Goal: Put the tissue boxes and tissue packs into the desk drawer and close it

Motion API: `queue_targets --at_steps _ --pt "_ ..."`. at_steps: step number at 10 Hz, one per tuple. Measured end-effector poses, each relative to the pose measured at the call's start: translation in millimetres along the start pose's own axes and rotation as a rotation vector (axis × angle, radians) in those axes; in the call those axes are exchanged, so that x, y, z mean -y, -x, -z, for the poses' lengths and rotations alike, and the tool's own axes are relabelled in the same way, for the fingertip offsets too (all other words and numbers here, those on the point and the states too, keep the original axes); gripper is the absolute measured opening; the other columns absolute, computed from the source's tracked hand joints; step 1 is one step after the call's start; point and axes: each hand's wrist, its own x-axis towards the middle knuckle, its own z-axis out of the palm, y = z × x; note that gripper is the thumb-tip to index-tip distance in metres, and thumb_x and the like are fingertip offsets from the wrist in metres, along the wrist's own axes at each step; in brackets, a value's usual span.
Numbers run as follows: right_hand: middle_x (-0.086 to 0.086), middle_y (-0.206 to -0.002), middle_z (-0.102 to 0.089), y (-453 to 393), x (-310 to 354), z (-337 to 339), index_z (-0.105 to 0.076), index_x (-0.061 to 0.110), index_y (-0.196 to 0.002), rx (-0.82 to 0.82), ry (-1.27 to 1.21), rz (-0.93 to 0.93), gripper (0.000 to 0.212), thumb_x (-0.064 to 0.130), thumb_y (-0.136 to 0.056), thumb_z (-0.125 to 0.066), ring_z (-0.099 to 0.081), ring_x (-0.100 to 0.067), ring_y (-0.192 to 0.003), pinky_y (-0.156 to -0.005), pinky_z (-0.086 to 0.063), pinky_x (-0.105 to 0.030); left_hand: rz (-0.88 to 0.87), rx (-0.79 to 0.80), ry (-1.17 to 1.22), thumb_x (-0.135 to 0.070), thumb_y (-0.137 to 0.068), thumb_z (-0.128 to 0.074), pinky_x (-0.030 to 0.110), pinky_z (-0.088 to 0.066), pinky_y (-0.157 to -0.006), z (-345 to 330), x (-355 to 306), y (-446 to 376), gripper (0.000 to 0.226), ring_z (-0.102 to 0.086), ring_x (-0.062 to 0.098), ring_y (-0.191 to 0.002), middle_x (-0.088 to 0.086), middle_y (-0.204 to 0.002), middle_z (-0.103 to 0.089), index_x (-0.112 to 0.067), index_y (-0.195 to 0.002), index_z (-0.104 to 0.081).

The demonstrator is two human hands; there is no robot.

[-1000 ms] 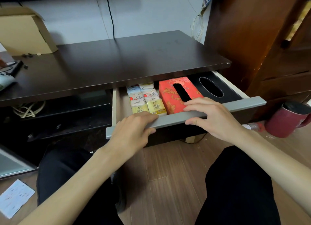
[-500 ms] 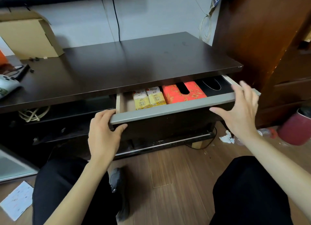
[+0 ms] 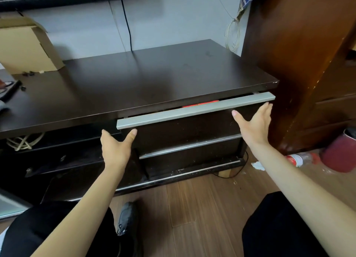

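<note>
The drawer with its grey front bar (image 3: 195,110) stands almost flush under the dark desk top (image 3: 146,77), only a narrow gap left. Through that gap a thin strip of the red tissue box (image 3: 200,104) shows; the tissue packs and the black box are hidden inside. My left hand (image 3: 115,147) spreads flat against the dark drawer front below the bar's left end, thumb touching the bar. At the right end my right hand (image 3: 256,125) presses palm-first on the drawer front, fingers apart. Neither hand holds anything.
A cardboard box (image 3: 27,47) stands at the desk's back left, small dark items near the left edge. A tall brown wooden cabinet (image 3: 308,64) closes in the right side. On the floor lie a red mug-like bin (image 3: 341,154), a plastic bottle (image 3: 296,158) and crumpled paper (image 3: 258,165).
The drawer has slid from half open to nearly shut. Both hands moved from on top of the grey bar to flat against the drawer front and went forward with it.
</note>
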Motion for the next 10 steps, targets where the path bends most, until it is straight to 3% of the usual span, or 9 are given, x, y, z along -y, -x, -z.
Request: queue_targets --at_steps 1,3,4,5,6,7,8,9,10 --pt "-0.013 -0.173 0.005 -12.0 7.0 -12.4 0.002 0.009 -0.164 0.013 0.012 -0.008 0.111 0.056 -0.091 -0.068 -0.003 -0.033 -0.159 -0.124 -0.016 -0.046 0.022 0.03 0.049 -0.059 -0.079 -0.072 0.044 -0.028 -0.116 -10.9 0.1 -18.9 0.108 -0.03 0.03 -0.144 0.012 -0.158 -0.032 -0.005 -0.155 -0.018" --pt "-0.016 -0.171 0.015 -27.1 21.8 -32.7 -0.009 0.006 -0.164 0.074 0.113 -0.02 0.098 0.055 -0.096 -0.062 -0.014 -0.039 -0.156 -0.121 -0.031 -0.049 0.03 -0.002 0.109 -0.047 -0.084 -0.072 0.042 -0.045 -0.1 -31.7 -6.0 -41.3 0.062 -0.056 0.03 -0.119 0.007 -0.126 -0.061 -0.007 -0.127 -0.053" --pt "-0.017 -0.17 0.022 -27.0 24.9 -39.5 -0.01 0.006 -0.164 0.088 0.128 -0.043 0.094 0.053 -0.098 -0.06 -0.018 -0.041 -0.155 -0.12 -0.032 -0.047 0.044 -0.047 0.136 -0.047 -0.08 -0.076 0.032 -0.04 -0.088 -39.4 -10.2 -43.2 0.057 -0.055 0.028 -0.115 -0.001 -0.112 -0.056 -0.013 -0.119 -0.052" --pt "-0.016 -0.17 0.02 -27.3 23.3 -39.7 -0.011 0.006 -0.164 0.092 0.151 -0.044 0.088 0.047 -0.101 -0.058 -0.017 -0.04 -0.155 -0.118 -0.032 -0.045 0.026 -0.054 0.117 -0.045 -0.081 -0.076 0.032 -0.039 -0.092 -40.3 -7.6 -43.9 0.061 -0.054 0.03 -0.119 0.007 -0.124 -0.06 -0.011 -0.126 -0.051" --pt "-0.013 -0.173 0.001 -23.4 19.9 -37.0 -0.017 0.008 -0.164 0.124 0.135 -0.029 0.079 0.033 -0.102 -0.061 -0.015 -0.036 -0.157 -0.121 -0.029 -0.047 0.003 -0.012 0.095 -0.037 -0.084 -0.075 0.031 -0.04 -0.088 -34.8 -3.1 -40.0 0.055 -0.057 0.027 -0.112 0.004 -0.116 -0.06 -0.011 -0.126 -0.051" --pt "-0.01 -0.165 -0.032 -11.3 14.1 -31.6 -0.036 0.013 -0.157 0.163 0.03 -0.012 0.065 0.021 -0.1 -0.065 -0.034 -0.03 -0.15 -0.116 -0.036 -0.042 -0.04 0.054 0.075 -0.028 -0.086 -0.072 0.03 -0.041 -0.085 -23.2 1.6 -30.2 0.053 -0.057 0.02 -0.106 -0.002 -0.113 -0.058 -0.011 -0.131 -0.048" --pt "0.0 -0.141 -0.06 11.4 12.9 -14.0 -0.058 0.019 -0.142 0.304 -0.1 -0.039 0.043 0.018 -0.099 -0.064 -0.054 -0.02 -0.135 -0.106 -0.045 -0.033 -0.087 0.135 0.05 -0.024 -0.088 -0.07 0.032 -0.043 -0.095 -3.3 3.1 -11.9 0.061 -0.053 0.019 -0.122 0.0 -0.13 -0.057 -0.013 -0.141 -0.043" --pt "0.008 -0.113 -0.073 38.2 23.9 16.5 -0.074 0.021 -0.119 0.407 -0.205 -0.004 0.022 0.021 -0.1 -0.063 -0.067 -0.01 -0.111 -0.103 -0.053 -0.035 -0.146 0.211 0.02 -0.024 -0.09 -0.068 0.041 -0.041 -0.107 26.0 -1.4 12.5 0.059 -0.048 0.013 -0.129 -0.001 -0.142 -0.052 -0.019 -0.144 -0.045" --pt "0.007 -0.101 -0.079 69.2 40.0 58.2 -0.076 0.025 -0.111 0.391 -0.336 0.125 0.02 0.017 -0.102 -0.06 -0.074 -0.01 -0.1 -0.092 -0.06 -0.029 -0.28 0.278 0.018 -0.02 -0.091 -0.066 0.043 -0.049 -0.098 64.0 -7.0 39.2 0.029 -0.062 0.004 -0.11 -0.009 -0.115 -0.07 -0.032 -0.117 -0.067"
